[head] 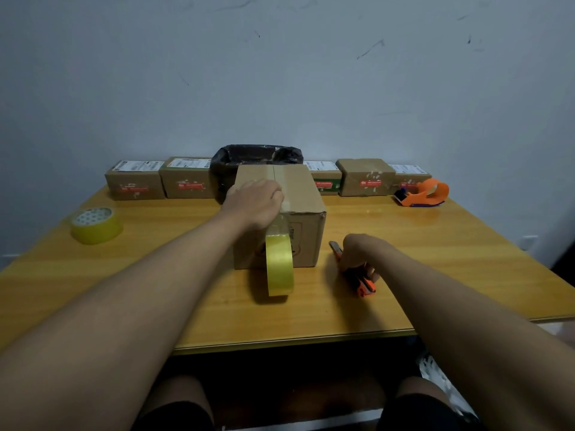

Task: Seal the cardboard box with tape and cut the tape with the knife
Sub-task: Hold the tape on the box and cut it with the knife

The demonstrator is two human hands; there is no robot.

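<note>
A person's left hand (pixel 253 202) presses flat on top of a cardboard box (pixel 300 194) at the centre of the frame, pinning a strip of tape that runs down the box's near face to a yellow tape roll (pixel 279 264) standing on edge on the wooden table (pixel 435 244). Just right of the box, the right hand (pixel 357 253) closes around an orange-and-black knife (pixel 362 283) lying on the table. At left rests a second tape roll (pixel 95 224); at upper right, an orange tape dispenser (pixel 424 192).
</note>
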